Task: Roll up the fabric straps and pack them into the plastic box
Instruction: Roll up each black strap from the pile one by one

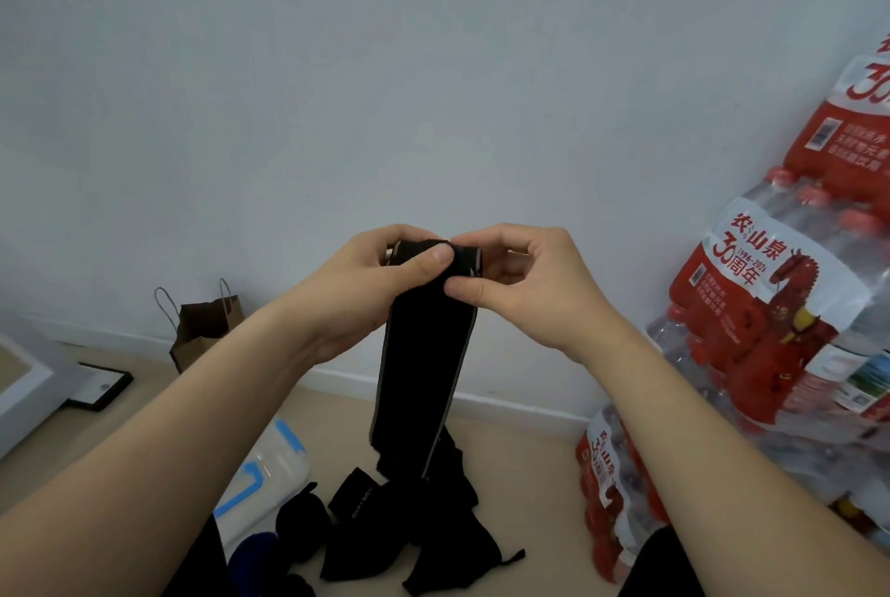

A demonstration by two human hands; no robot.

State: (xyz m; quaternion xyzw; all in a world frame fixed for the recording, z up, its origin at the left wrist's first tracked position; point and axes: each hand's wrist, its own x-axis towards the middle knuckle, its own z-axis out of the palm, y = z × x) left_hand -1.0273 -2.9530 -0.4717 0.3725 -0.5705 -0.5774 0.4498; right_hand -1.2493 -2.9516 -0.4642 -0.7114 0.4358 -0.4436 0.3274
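Note:
A black fabric strap [424, 370] with pale edges hangs down in front of me, its top end folded over into a small roll. My left hand [366, 288] grips that rolled end, thumb pressed on top. My right hand [525, 283] pinches the same end from the right side. The strap's lower end reaches a heap of black straps and pouches [414, 519] on the floor. A clear plastic box with blue clips [269, 466] lies on the floor to the left of the heap, partly hidden by my left forearm.
Packs of bottled water in red-and-white wrap [790, 307] are stacked at the right against the white wall. A brown paper bag [202, 327] stands at the left by the wall, with a black frame [98, 387] and a white panel [24, 384] beside it.

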